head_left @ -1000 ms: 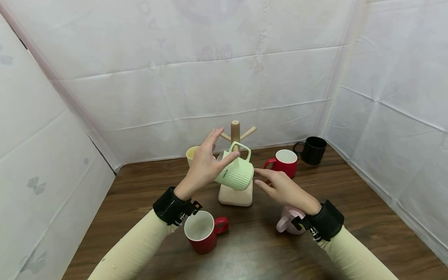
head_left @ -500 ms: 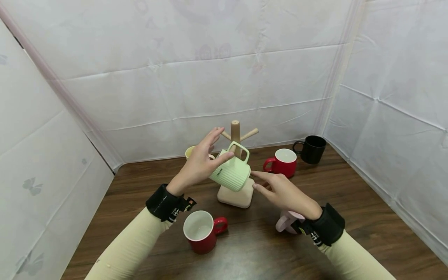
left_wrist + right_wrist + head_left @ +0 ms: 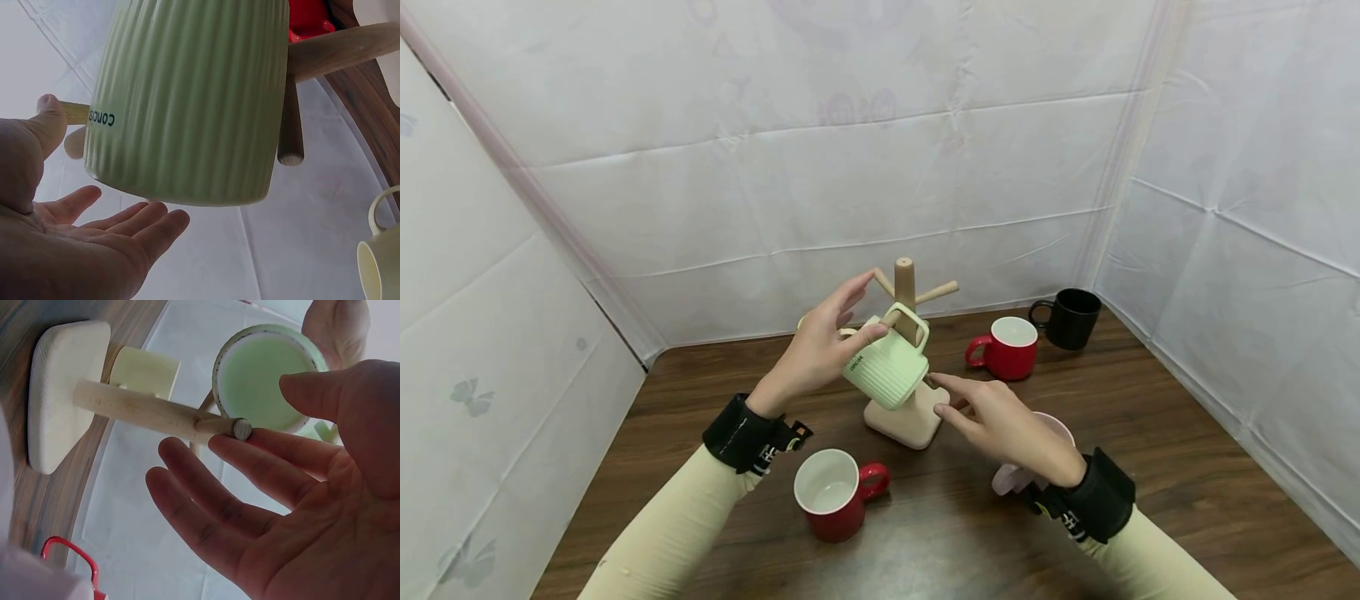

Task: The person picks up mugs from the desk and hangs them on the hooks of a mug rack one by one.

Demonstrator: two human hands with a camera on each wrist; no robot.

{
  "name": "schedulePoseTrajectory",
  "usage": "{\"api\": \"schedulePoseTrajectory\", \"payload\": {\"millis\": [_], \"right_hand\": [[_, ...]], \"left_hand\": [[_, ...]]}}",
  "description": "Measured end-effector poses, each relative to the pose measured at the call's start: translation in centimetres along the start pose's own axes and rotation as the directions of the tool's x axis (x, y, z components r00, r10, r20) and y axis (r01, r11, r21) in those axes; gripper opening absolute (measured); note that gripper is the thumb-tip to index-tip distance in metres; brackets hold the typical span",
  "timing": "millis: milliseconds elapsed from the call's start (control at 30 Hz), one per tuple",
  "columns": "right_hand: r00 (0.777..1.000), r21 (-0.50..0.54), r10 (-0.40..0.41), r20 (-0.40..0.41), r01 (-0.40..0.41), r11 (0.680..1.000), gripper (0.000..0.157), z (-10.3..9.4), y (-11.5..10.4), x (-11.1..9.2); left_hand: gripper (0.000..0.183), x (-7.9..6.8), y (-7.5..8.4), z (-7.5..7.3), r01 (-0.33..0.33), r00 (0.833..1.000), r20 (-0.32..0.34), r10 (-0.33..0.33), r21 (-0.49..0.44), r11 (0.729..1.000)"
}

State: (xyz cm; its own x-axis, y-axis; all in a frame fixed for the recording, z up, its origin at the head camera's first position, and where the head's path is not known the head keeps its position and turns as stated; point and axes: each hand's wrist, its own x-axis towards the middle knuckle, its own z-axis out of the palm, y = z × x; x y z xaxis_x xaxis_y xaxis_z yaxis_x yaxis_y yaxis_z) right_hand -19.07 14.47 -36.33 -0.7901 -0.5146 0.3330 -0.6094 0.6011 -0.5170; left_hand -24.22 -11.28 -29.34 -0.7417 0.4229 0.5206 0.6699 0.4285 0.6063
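A ribbed light-green mug (image 3: 886, 371) hangs tilted by its handle on a peg of the wooden mug tree (image 3: 905, 279). My left hand (image 3: 812, 346) is beside the mug, fingers extended; in the left wrist view its thumb (image 3: 51, 119) touches the tip of a peg (image 3: 76, 113). My right hand (image 3: 1003, 425) reaches low at the stand's right side. The right wrist view has its straight fingers (image 3: 262, 465) against another peg's end (image 3: 242, 429), with the green mug's round bottom (image 3: 265, 381) behind. Neither hand grips the mug.
A red mug (image 3: 837, 517) stands front left; another red mug (image 3: 1012, 354) and a black mug (image 3: 1072, 319) stand back right. A pink mug (image 3: 1052, 427) is partly under my right wrist. A pale yellow mug (image 3: 375, 269) sits behind my left hand. White sheeting (image 3: 850, 192) walls the table.
The mug tree has turned: its base is rotated, the green mug has swung left, and the right rear peg has come forward. My left hand has moved left with it, my right slightly.
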Motion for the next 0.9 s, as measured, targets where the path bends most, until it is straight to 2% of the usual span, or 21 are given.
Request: {"api": "schedulePoseTrajectory", "payload": {"millis": [100, 200, 467, 667, 900], "right_hand": [[0.999, -0.026, -0.023, -0.025, 0.023, 0.999, 0.045, 0.2, -0.4, -0.1], [0.998, -0.046, -0.039, -0.045, 0.037, 0.998, 0.044, 0.5, -0.8, -0.3], [0.994, -0.117, -0.037, -0.098, 0.026, 0.993, 0.044, 1.1, -2.2, -0.5], [0.986, -0.271, -0.041, -0.161, -0.004, 0.962, 0.046, 2.0, -3.6, -0.5], [0.976, -0.393, -0.056, -0.211, -0.032, 0.919, 0.032, 2.7, -5.1, -0.4]], "left_hand": [[0.069, 0.0, -0.6, -0.1, 0.001, 1.000, -0.001, -0.001, 0.010, 1.000], [0.068, -0.1, -0.5, -0.3, -0.007, 1.000, -0.006, 0.007, 0.000, 1.000], [0.065, -0.4, 2.4, -1.3, -0.012, 1.000, -0.024, 0.012, -0.020, 1.000], [0.066, -0.5, 2.7, -1.9, -0.001, 1.000, -0.021, 0.000, -0.029, 1.000], [0.068, -0.5, 2.1, -2.3, 0.023, 0.999, -0.042, -0.026, -0.056, 0.998]]}}
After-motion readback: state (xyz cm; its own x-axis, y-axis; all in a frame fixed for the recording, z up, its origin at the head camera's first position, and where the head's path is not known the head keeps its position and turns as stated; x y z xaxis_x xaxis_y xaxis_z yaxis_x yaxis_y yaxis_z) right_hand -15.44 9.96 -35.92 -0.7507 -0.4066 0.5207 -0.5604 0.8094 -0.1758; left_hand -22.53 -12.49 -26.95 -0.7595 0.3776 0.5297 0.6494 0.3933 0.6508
